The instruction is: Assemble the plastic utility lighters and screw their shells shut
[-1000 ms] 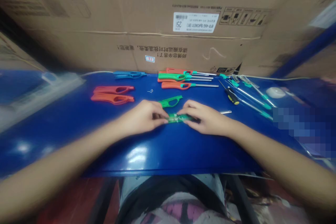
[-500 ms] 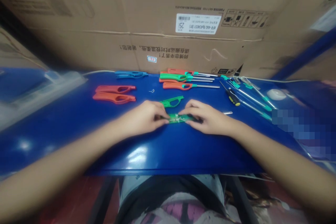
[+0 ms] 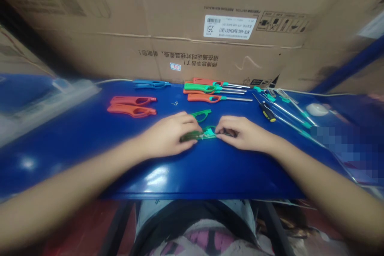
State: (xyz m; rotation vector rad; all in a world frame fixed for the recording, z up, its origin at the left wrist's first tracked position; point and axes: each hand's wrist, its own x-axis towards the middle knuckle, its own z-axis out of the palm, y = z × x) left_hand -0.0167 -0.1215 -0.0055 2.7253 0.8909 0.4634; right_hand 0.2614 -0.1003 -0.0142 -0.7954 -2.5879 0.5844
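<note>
Over the front part of the blue table, a green lighter casing [image 3: 205,136] lies between my two hands, with small teal and pale parts at its middle. My left hand [image 3: 169,136] grips its left end between thumb and fingers. At the other end my right hand [image 3: 241,133] pinches the casing near the teal part [image 3: 209,132]; the fingers hide what lies there. Just behind the hands rests another green casing half [image 3: 204,115], partly covered by the left hand.
Orange-red casings [image 3: 132,110] lie left, blue casings [image 3: 151,84] behind them. Assembled long lighters [image 3: 204,98] line the back by a cardboard box [image 3: 120,48]. A screwdriver [image 3: 267,112], metal rods with teal ends [image 3: 289,117] and a white round object [image 3: 317,109] lie right. A small wire piece [image 3: 175,103] sits mid-table.
My left hand has shifted slightly right along the green casing. The teal part at its middle now shows more. The metal rod end beyond my right hand is no longer visible.
</note>
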